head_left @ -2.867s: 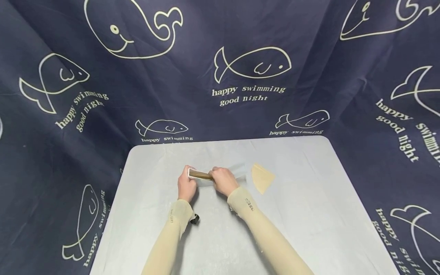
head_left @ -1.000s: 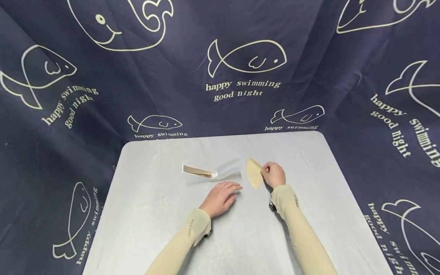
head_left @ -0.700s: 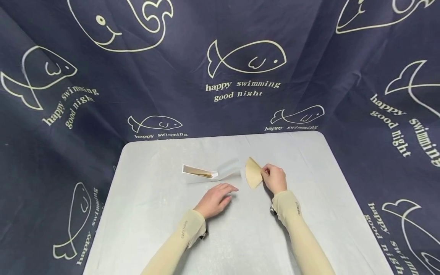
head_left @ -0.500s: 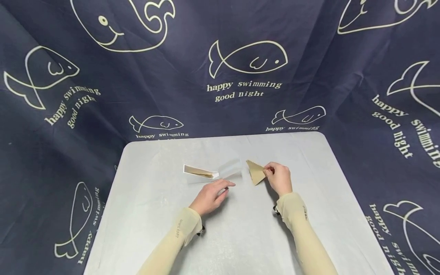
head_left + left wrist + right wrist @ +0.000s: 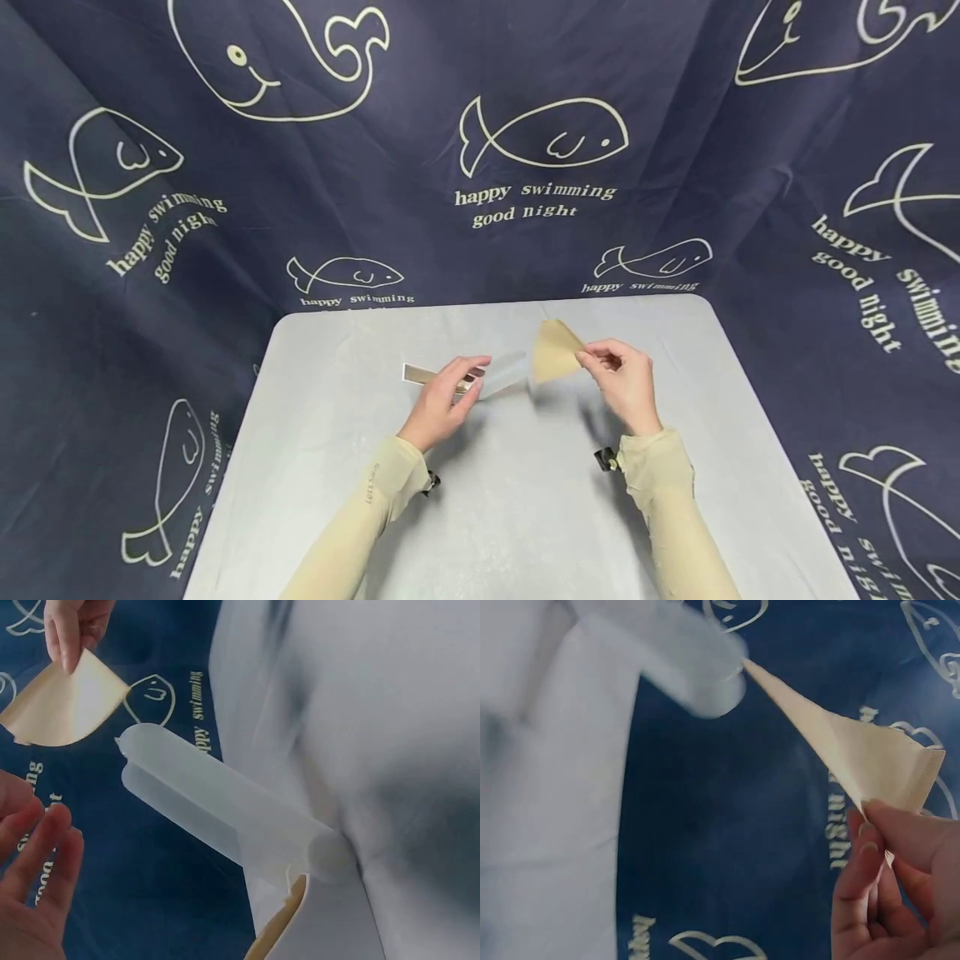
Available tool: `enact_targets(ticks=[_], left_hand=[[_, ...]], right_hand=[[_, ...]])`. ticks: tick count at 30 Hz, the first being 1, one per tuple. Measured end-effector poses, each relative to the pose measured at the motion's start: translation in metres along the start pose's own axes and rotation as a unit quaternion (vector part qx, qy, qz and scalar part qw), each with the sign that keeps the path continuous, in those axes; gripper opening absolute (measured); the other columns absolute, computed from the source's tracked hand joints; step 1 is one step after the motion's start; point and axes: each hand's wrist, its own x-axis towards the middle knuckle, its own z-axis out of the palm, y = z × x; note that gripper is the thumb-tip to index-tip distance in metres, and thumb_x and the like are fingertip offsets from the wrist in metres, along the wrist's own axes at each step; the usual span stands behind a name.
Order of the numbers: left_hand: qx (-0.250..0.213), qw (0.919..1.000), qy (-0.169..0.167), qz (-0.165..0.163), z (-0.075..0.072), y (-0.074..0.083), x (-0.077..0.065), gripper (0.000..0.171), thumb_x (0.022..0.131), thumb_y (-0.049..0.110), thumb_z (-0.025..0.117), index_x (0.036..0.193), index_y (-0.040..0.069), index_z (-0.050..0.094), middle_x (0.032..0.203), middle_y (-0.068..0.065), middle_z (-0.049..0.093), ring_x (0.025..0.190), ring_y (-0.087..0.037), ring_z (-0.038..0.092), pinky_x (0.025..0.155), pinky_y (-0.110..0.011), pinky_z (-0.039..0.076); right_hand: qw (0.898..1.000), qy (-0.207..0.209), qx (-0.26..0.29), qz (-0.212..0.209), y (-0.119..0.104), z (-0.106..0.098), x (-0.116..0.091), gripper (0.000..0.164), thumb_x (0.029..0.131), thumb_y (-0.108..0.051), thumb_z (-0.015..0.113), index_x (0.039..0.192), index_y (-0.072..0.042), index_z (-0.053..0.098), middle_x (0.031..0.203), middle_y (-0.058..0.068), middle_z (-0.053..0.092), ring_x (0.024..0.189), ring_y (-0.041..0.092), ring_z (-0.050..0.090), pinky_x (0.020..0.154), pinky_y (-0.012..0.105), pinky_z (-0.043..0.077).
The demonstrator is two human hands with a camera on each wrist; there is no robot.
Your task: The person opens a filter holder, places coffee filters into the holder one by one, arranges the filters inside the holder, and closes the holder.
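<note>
Wedge (image 5: 553, 354): crimp-edged paper | right fingers (image 5: 859, 877): pinching it | flaps (image 5: 217, 784): translucent, round-ended

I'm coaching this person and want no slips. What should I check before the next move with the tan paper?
1. Grip: ok. The right hand pinches the tan paper by its edge.
2. Paper off the table: ok. It is held up, with shadow below.
3. Way into the white box: ok. The translucent lid stands away from the opening.
4. Left hand free: ok. It holds nothing, its fingers loosely bent near the box.
5. Paper over the opening: not ok. It is out beyond the lid's far end.
6. Only one sheet held: cannot tell. The layers can't be counted.
</note>
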Motion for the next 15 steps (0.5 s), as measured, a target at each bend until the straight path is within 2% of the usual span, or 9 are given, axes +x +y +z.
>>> enact_targets(ticks=[4,7,9,11,15], left_hand=[[-0.057,0.9974,-0.017,-0.040,-0.003,0.002,0.002,0.048,0.103,0.017,0.065,0.149,0.015,0.052,0.138,-0.005,0.065,0.119,-0.024,0.066,0.102,-0.037,0.054],[-0.098,0.9930,-0.027,-0.060,-0.003,0.005,0.005,0.051,0.103,0.019,0.066,0.150,0.016,0.049,0.137,-0.004,0.066,0.121,-0.026,0.065,0.103,-0.039,0.054],[-0.108,0.9907,-0.028,-0.077,-0.001,0.007,0.006,0.049,0.103,0.021,0.066,0.149,0.016,0.050,0.133,-0.003,0.068,0.120,-0.024,0.066,0.103,-0.039,0.054],[-0.108,0.9893,-0.022,-0.095,0.000,0.010,0.007,0.042,0.103,0.022,0.066,0.143,0.016,0.056,0.125,-0.002,0.071,0.115,-0.020,0.067,0.098,-0.038,0.055],[-0.109,0.9860,0.006,-0.126,0.003,0.014,0.009,0.015,0.103,0.024,0.066,0.115,0.016,0.066,0.106,-0.001,0.075,0.100,-0.015,0.068,0.083,-0.031,0.057]], right_hand=[[0.999,-0.033,0.016,-0.028,-0.017,0.011,-0.004,0.009,0.086,-0.007,0.084,0.093,-0.003,0.080,0.085,0.015,0.077,0.069,0.003,0.062,0.067,0.011,0.049],[0.997,-0.055,0.022,-0.052,-0.024,0.022,-0.009,0.008,0.085,-0.008,0.085,0.092,-0.006,0.081,0.084,0.010,0.078,0.070,0.008,0.064,0.069,0.013,0.050],[0.995,-0.071,0.027,-0.061,-0.028,0.030,-0.013,0.007,0.085,-0.007,0.084,0.092,-0.007,0.081,0.084,0.007,0.078,0.070,0.009,0.065,0.070,0.014,0.052],[0.994,-0.086,0.029,-0.065,-0.030,0.036,-0.015,0.008,0.085,-0.008,0.085,0.092,-0.009,0.081,0.084,0.005,0.079,0.071,0.008,0.066,0.070,0.016,0.053],[0.991,-0.110,0.029,-0.066,-0.031,0.044,-0.015,0.010,0.087,-0.011,0.084,0.094,-0.007,0.080,0.087,0.006,0.078,0.074,0.005,0.066,0.072,0.019,0.054]])
